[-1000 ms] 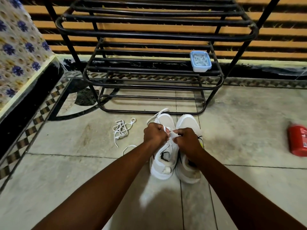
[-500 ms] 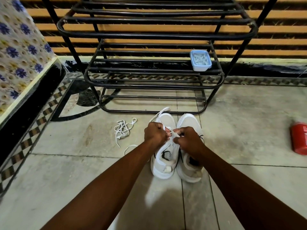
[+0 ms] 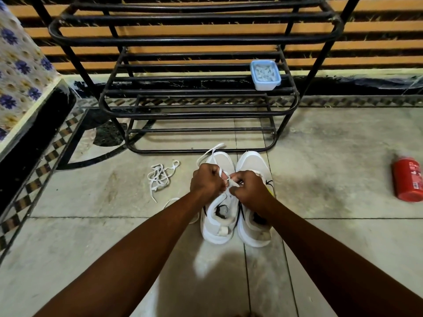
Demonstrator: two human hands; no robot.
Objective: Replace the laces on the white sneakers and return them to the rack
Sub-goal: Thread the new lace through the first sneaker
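Two white sneakers stand side by side on the tiled floor, toes toward the rack: the left sneaker (image 3: 217, 225) and the right sneaker (image 3: 253, 163). My left hand (image 3: 207, 180) and my right hand (image 3: 250, 187) both hover over the left sneaker's tongue area, each pinching the white lace (image 3: 211, 151) threaded in that shoe. One lace end loops up past the toe. A loose tangle of white lace (image 3: 160, 177) lies on the floor to the left. The black metal shoe rack (image 3: 196, 113) stands just beyond the shoes.
A pale blue plastic tub (image 3: 265, 74) holding white laces sits on the rack's middle shelf at the right. A red canister (image 3: 408, 179) lies on the floor at the far right. A raised black ledge with a floral cloth (image 3: 20, 72) runs along the left.
Both hands stay on the lace at the left sneaker, shifting only slightly. The view has moved a little closer to the rack.
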